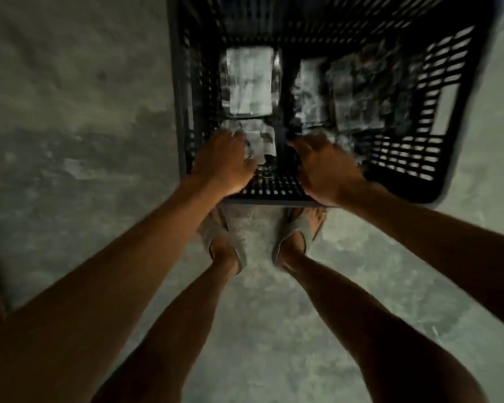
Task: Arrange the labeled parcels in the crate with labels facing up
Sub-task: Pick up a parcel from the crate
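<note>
- Bare-skinned, the left hand (224,161) and right hand (326,167) reach over the near wall of a black plastic crate (437,158), fingers curled down; blur hides whether either has closed on anything.
- Between the two hands lies a parcel (261,141) with a pale label, at the crate's near end; the left fingers touch or overlap its edge.
- Beyond it, a second parcel (249,81) lies flat at the far left, its white label facing up.
- To the right, more wrapped parcels (346,94) lie overlapping; their labels are too smeared to read.
- The crate's slotted walls stand on a grey concrete floor (70,112).
- Below the near wall, two feet in grey slippers (296,231) stand just beside the crate.
</note>
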Demonstrator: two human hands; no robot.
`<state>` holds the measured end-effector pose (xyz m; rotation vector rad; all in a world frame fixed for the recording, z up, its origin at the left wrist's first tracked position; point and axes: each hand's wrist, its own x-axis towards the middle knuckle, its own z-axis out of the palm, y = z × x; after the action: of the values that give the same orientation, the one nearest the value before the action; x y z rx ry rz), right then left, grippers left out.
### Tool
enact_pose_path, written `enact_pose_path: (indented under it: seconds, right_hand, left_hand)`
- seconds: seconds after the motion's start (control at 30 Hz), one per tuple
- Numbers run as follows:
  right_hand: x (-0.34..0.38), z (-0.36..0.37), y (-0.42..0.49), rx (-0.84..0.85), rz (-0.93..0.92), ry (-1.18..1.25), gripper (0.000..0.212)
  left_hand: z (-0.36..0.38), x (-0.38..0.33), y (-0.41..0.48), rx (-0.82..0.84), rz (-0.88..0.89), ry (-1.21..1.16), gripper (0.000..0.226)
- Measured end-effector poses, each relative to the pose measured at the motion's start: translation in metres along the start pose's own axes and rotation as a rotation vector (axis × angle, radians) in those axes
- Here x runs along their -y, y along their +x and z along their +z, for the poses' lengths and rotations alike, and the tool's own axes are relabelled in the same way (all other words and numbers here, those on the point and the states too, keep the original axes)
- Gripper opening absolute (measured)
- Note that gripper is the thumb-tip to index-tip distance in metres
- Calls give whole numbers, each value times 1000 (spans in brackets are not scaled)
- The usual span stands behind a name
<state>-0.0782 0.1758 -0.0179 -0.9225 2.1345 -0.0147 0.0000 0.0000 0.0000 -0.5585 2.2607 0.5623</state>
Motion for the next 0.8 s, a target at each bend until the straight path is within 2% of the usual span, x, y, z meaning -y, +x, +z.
enact_pose_path:
  seconds: [0.07, 0.13, 0.23, 0.3, 0.4, 0.53, 0.67, 0.8]
  right_hand:
    - [-12, 25, 52, -61, -51, -93, 75]
    - [-21, 45, 101, -107, -108, -186, 86]
    - [-36, 70, 160, -226, -189, -323, 83]
    - [-44, 79, 184, -276, -197, -358, 83]
    - [-51, 92, 200, -332, -231, -372, 86]
    - [-52, 101, 205, -404, -204, -408, 95]
    - [-41, 106, 209, -426, -174, -416, 90]
    - [-41, 107, 223, -464, -216, -498, 81]
  left_hand:
    - [18, 9, 54, -38, -6, 44, 52]
    - [29, 15, 103, -30, -30, 80, 71]
    - [44, 29, 157, 4, -30, 253, 100]
    - [53, 40, 177, 0, -38, 375, 111]
    - [73, 45, 185, -58, -48, 479, 108]
    - [80, 55, 190, -54, -53, 599, 108]
    - [79, 53, 196, -40, -87, 790, 106]
    - [79, 45, 202, -19, -114, 812, 99]
